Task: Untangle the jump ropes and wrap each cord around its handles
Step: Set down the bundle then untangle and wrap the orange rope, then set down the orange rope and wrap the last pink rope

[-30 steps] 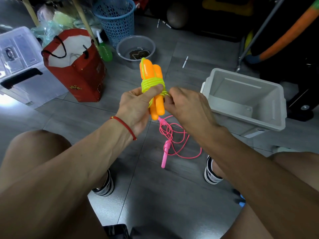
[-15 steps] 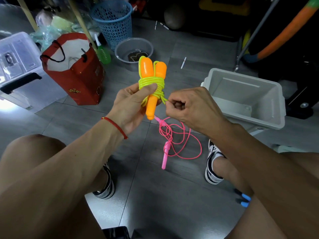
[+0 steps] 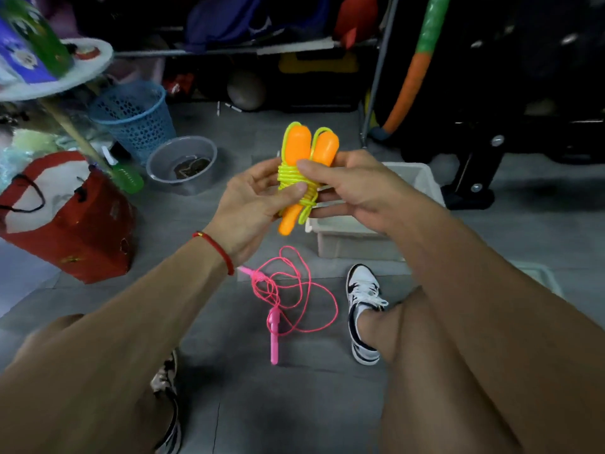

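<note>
A: Both hands clamp the orange handles point(image 3: 307, 149), upright, green cord point(image 3: 296, 178) wound between left hand point(image 3: 252, 198) and right hand point(image 3: 357, 188).

B: And the pink rope point(image 3: 288, 290)?

A: Loose on the floor, below the left hand, nearer it.

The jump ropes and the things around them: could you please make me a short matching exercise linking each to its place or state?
Things:
1. orange handles
2. pink jump rope
3. red bag
4. blue basket

States:
A. loose on the floor
B. held in both hands, yellow-green cord wrapped round
C. upright behind the clear bowl
D. on the floor at far left

Pairs: 1-B, 2-A, 3-D, 4-C
</note>
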